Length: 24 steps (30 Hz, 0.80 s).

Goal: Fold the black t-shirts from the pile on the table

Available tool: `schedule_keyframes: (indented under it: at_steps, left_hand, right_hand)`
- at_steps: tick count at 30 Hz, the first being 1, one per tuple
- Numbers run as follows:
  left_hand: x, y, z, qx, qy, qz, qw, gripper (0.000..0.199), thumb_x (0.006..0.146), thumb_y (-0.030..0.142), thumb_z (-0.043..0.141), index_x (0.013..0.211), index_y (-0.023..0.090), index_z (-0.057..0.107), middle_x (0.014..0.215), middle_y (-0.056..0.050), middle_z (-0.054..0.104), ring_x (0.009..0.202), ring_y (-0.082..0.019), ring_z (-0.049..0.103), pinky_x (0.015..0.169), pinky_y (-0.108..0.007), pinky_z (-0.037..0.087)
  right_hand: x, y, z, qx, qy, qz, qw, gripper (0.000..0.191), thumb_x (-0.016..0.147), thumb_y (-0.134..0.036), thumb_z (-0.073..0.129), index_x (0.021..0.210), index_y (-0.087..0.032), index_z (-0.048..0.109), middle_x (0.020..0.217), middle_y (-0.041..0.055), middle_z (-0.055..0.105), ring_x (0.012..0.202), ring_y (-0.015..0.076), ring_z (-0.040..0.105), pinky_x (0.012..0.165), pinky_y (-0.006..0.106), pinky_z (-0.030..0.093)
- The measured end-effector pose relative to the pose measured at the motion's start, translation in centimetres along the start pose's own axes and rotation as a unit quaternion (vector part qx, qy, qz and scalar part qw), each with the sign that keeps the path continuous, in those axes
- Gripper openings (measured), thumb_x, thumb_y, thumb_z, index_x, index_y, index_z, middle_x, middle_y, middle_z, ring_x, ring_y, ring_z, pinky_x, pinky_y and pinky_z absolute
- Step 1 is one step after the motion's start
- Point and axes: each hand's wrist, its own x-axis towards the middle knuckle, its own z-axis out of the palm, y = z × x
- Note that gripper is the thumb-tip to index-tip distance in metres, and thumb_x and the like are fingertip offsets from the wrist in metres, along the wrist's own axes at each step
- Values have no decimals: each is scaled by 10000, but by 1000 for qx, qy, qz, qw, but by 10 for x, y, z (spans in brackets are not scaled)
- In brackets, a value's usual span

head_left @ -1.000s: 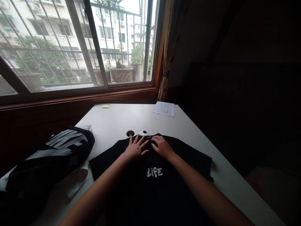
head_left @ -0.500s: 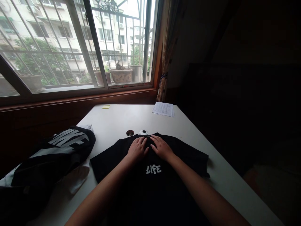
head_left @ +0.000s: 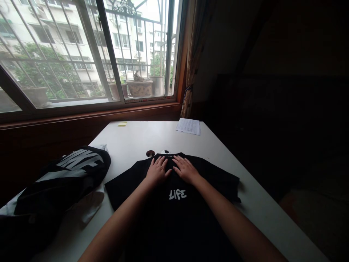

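Observation:
A black T-shirt (head_left: 177,222) with white "Life" lettering lies spread on the white table (head_left: 131,140), collar toward the far side and sleeves out to both sides. Flat on the cloth just left of the collar's middle rests my left hand (head_left: 158,170), its fingers spread. My right hand (head_left: 185,169) lies on the shirt to the right of the collar's middle, fingers apart too. Neither hand holds anything. Both forearms cover parts of the shirt, and its lower part fades into darkness.
A heap of black and white clothing (head_left: 65,182) lies on the table's left side. Beyond the collar are a round hole (head_left: 150,154) and a small white round object (head_left: 165,152). Papers (head_left: 188,126) and a yellow note (head_left: 122,124) lie near the far edge, below a barred window.
My left hand has shifted slightly left, its fingers more spread, which widens the gap between the hands. The shirt's collar edge sits slightly farther away.

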Motion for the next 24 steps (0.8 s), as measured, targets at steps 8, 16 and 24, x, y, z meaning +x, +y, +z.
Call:
schedule_keyframes:
  at_steps: [8, 16, 24]
  left_hand:
    - [2, -3, 2, 4, -20, -6, 1000, 668, 990, 617, 387, 1556, 262, 382, 1647, -76, 317, 1537, -308, 229, 1249, -571, 144]
    - [17, 13, -14, 8, -17, -41, 999, 639, 1001, 525, 424, 1556, 217, 357, 1556, -149, 452, 1461, -355, 343, 1180, -652, 234]
    - [28, 28, -15, 34, 16, -104, 994, 507, 995, 379, 431, 1482, 244, 464, 1507, -122, 494, 1374, -338, 415, 1152, -643, 280]
  right_hand:
    - [0, 4, -4, 0, -28, 3, 1000, 579, 1036, -526, 353, 1575, -316, 347, 1658, 19, 299, 1537, 228, 233, 1253, 510, 155]
    - [11, -5, -4, -3, -28, 65, 997, 596, 1034, -531, 348, 1590, -322, 303, 1622, 49, 371, 1509, 255, 276, 1243, 541, 126]
    - [26, -20, -3, -6, -28, 128, 991, 591, 1038, -531, 306, 1589, -317, 305, 1523, 87, 447, 1447, 281, 325, 1221, 564, 109]
